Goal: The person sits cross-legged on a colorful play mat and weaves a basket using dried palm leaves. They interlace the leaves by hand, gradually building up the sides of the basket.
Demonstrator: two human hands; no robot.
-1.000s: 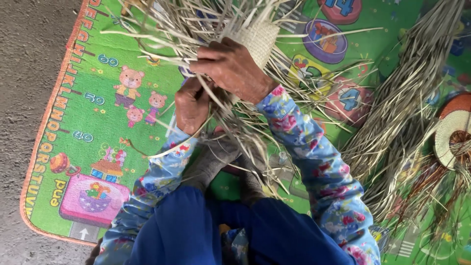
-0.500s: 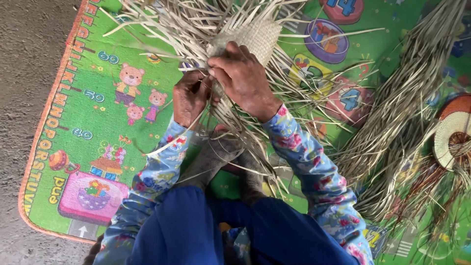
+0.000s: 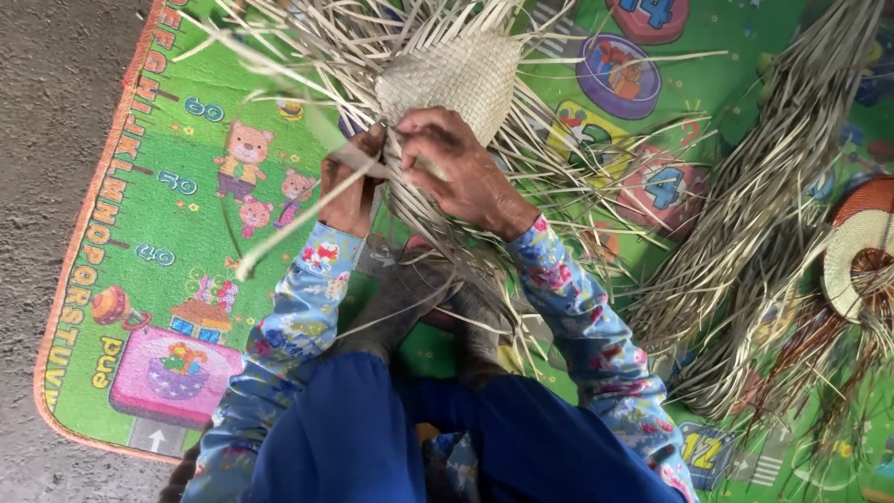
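Nearest to us, our blue-trousered knees [image 3: 372, 438] fill the bottom edge, with bare feet [image 3: 419, 298] just beyond, loose straw trailing over them. Moving out, floral sleeves [image 3: 289, 326] lead up to the work. Our left hand [image 3: 349, 191], at about 10 o'clock from the feet, has its grip pinched on a pale flat strip [image 3: 298, 219] that slants down toward 8 o'clock. Our right hand [image 3: 461, 168], just beside it at 12 o'clock, has fingers curled and pressed on the bundled strands at the mat's near edge. Touching both hands and farther out, the woven straw mat [image 3: 456, 79] sits with unwoven ends fanning all round. It all lies on a green play mat [image 3: 168, 214]. Out at 3 o'clock, a heap of dry strips [image 3: 754, 214] and a round coiled piece [image 3: 861, 251].
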